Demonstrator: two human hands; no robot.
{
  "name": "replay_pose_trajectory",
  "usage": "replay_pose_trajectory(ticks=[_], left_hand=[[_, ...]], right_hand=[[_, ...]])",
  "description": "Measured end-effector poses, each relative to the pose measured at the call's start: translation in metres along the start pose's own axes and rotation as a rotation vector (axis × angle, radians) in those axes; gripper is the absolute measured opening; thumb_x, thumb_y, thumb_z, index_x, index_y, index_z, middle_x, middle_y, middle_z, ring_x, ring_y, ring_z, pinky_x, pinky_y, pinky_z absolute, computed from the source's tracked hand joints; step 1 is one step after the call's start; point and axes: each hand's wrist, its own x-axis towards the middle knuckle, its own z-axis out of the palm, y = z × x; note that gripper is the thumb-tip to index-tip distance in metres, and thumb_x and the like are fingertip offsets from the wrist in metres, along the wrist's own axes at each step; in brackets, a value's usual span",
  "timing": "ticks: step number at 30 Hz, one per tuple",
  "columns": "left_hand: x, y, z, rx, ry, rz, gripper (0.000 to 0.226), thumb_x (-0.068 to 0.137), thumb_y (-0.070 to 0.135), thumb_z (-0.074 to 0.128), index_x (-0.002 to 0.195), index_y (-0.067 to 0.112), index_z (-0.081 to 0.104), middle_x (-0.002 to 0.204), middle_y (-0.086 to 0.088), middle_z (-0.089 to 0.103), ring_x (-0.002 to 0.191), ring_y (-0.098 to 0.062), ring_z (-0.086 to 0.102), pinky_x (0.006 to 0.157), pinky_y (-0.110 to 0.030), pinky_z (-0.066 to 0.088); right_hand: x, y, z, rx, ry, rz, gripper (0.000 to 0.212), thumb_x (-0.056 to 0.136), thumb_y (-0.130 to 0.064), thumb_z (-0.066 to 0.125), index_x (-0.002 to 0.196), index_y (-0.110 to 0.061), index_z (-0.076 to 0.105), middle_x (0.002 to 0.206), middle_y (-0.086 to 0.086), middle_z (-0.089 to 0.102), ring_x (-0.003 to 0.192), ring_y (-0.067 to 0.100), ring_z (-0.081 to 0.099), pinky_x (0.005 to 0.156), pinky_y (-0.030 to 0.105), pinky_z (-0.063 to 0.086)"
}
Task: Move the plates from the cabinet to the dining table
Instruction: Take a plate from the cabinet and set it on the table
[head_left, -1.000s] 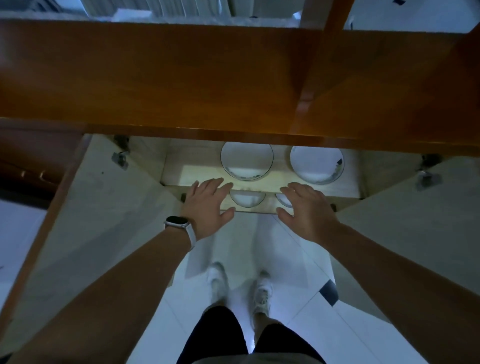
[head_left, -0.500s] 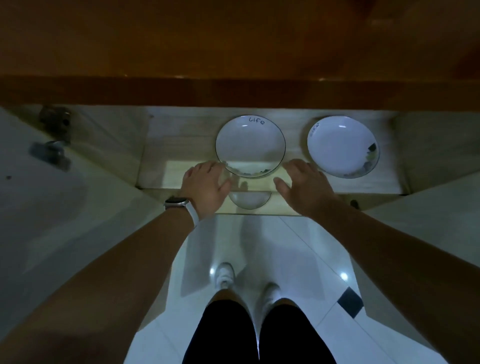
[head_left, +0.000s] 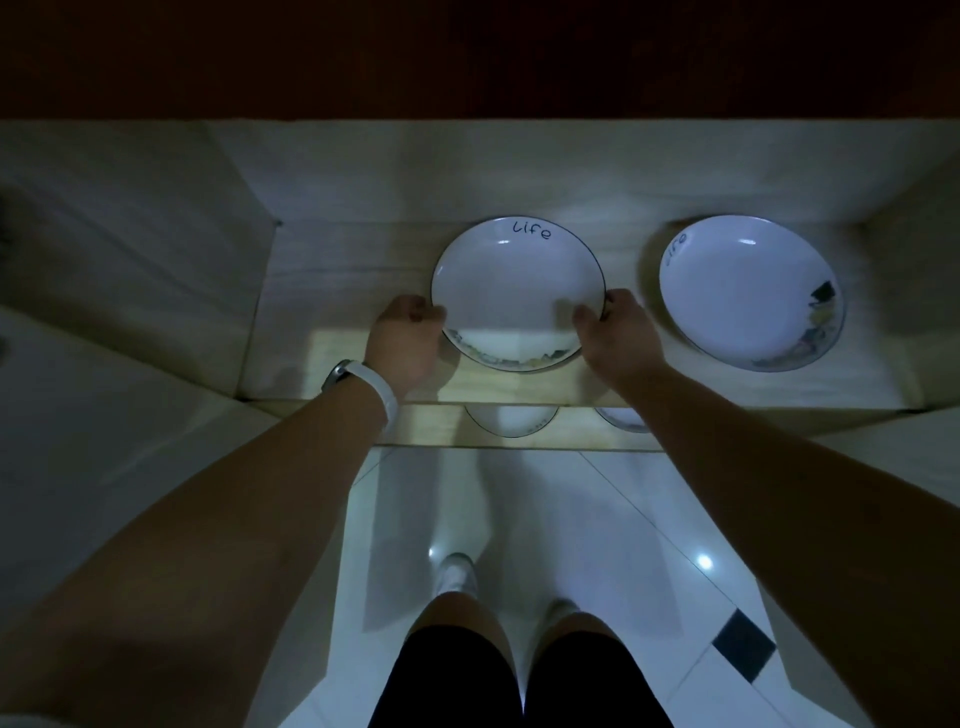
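1. My left hand (head_left: 402, 340) is curled around the left rim of the middle plate (head_left: 511, 283), fingers tucked at its edge, thumb side against the rim.
2. My right hand (head_left: 615, 335) clasps the same plate on its right rim — fingertips hooked over the dark edge line, thumb lying on the inner face.
3. So the plate sits squarely between my two hands, gripped from both sides, on the upper shelf (head_left: 332, 312) of the open cabinet. Whether it has left the shelf surface I cannot tell.
4. The plate is white with a thin dark rim, the word "Life" written at its far edge and a painted band along its near edge.
5. A second plate (head_left: 748, 293) of the same kind lies to the right on the same shelf, well apart from my right hand and untouched.
6. Below the shelf's front edge, two more plate rims (head_left: 511, 421) peek out on a lower level — partly hidden by my right forearm.
7. A white-strapped watch (head_left: 363, 387) sits on my left wrist.
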Motion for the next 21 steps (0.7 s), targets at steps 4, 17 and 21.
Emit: replay_pose_trajectory(ticks=[4,17,21], left_hand=[[0.014,0.008,0.006,0.052,-0.034,0.005,0.029,0.086,0.02,0.048,0.08,-0.007,0.057,0.067,-0.012,0.052,0.061,-0.02,0.046,0.054,-0.028,0.032],[0.0,0.012,0.022,0.001,0.072,0.082,0.017,0.091,0.006,0.048,0.107,0.003,0.053,0.091,-0.006,0.057,0.078,-0.022,0.054,0.051,-0.016,0.039],[-0.023,0.017,0.016,-0.025,0.075,0.111,0.018,0.094,0.003,0.047,0.11,0.001,0.054,0.095,-0.008,0.059,0.082,-0.021,0.054,0.048,-0.003,0.036]], right_hand=[[0.011,0.0,0.001,0.063,-0.037,0.025,0.038,0.093,-0.037,0.048,0.115,-0.007,0.056,0.099,0.007,0.061,0.089,0.026,0.056,0.074,0.029,0.038],[0.011,0.001,-0.009,0.189,-0.088,0.056,0.019,0.085,-0.023,0.05,0.1,-0.013,0.054,0.091,0.008,0.062,0.084,0.03,0.063,0.071,0.044,0.057],[-0.012,0.001,-0.02,0.249,-0.062,0.035,0.012,0.091,-0.019,0.05,0.103,-0.016,0.052,0.082,0.001,0.058,0.071,0.018,0.057,0.055,0.03,0.046]])
